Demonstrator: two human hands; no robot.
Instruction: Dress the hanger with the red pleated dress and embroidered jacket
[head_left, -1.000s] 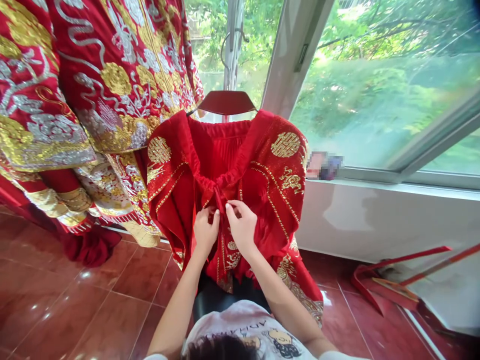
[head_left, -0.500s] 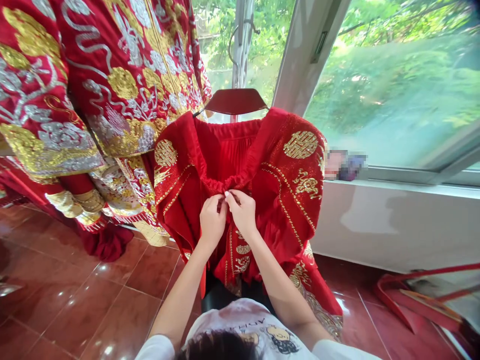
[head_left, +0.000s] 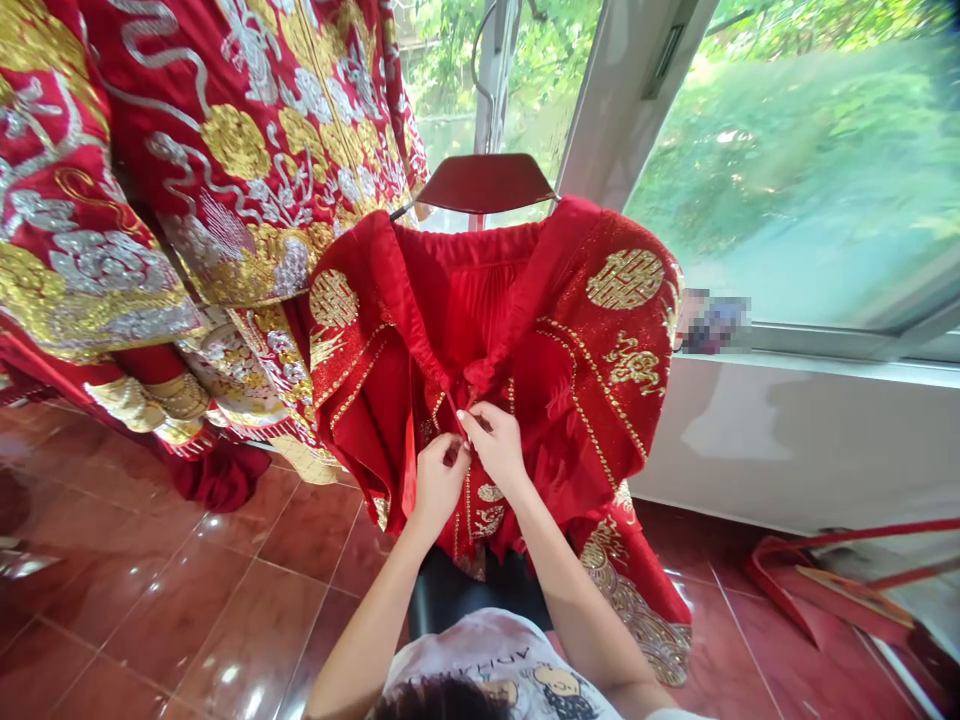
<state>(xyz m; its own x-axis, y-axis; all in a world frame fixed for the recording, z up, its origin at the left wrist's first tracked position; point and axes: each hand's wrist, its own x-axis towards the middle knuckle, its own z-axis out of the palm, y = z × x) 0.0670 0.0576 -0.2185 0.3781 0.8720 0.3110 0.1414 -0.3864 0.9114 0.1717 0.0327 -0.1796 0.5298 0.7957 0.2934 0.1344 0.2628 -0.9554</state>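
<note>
A red skirt with gold embroidery (head_left: 615, 430) hangs by its gathered waistband (head_left: 472, 240) from a dark red hanger (head_left: 486, 183). The front of the band dips into a V, where a thin red tie string (head_left: 453, 402) comes down. My right hand (head_left: 496, 445) is closed, thumb and forefinger pinching the string just below the band. Slightly lower and to the left, my left hand (head_left: 441, 478) pinches too, fingertips almost touching those of the right. The string's end is hidden by my fingers.
Red jackets with gold and silver embroidery (head_left: 247, 160) hang close on the left. Behind the hanger are a window frame (head_left: 600, 120) and a white sill (head_left: 825, 368). A black seat (head_left: 480, 590) stands below the skirt, and a red metal frame (head_left: 787, 590) lies at the right.
Both hands have come down from the waistband's front edge toward me, drawing the string out. The V of the band now shows uncovered. The whole view has shifted slightly.
</note>
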